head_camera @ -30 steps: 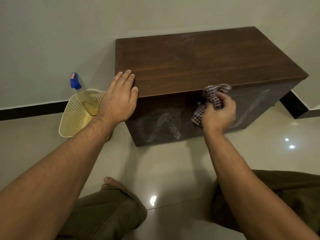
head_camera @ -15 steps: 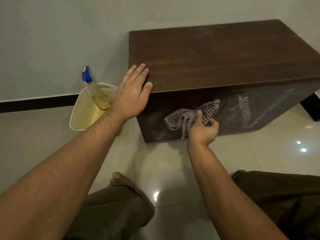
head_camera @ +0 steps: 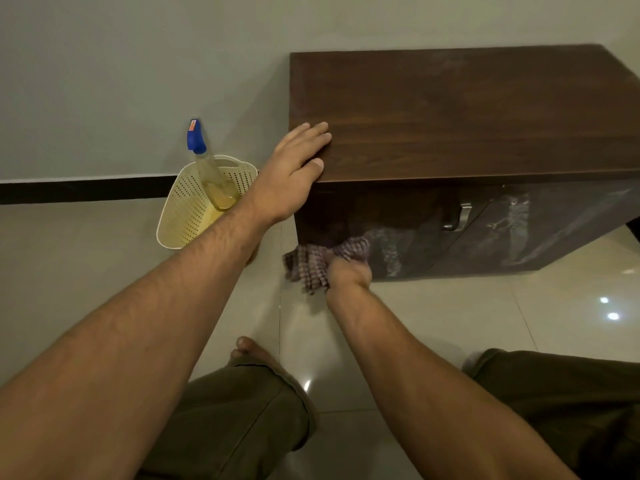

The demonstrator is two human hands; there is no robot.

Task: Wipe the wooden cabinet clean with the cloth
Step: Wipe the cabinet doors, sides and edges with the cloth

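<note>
The wooden cabinet [head_camera: 450,116] stands on the tiled floor [head_camera: 450,323] against the far wall. Its long axis runs left to right along that wall, and its two doors face near, toward the person.

The left hand [head_camera: 289,174] lies flat on the near-left corner of the top, fingers straight, with the thumb at the front edge. It holds nothing and looks to be bracing. The right hand [head_camera: 348,273] is low at the bottom of the left door with the checked cloth [head_camera: 311,265]. That hand is blurred, so its fingers are hard to read, but it appears to be bunched round the cloth rather than pressing it flat. The cloth is crumpled against the door's lower left, and its loose end trails left past the cabinet's corner, just above the floor.

The job looks to be somewhere in the middle. The upper part of the left door reads dark and even. Whitish smears remain just right of the cloth, low on that door, and more streak the right door beyond the metal handle [head_camera: 462,216]. A faint haze also shows toward the far side of the top, which probably needs a pass too.

To the left, a perforated cream basket [head_camera: 187,216] holds a spray bottle [head_camera: 197,138] with a blue head.
</note>
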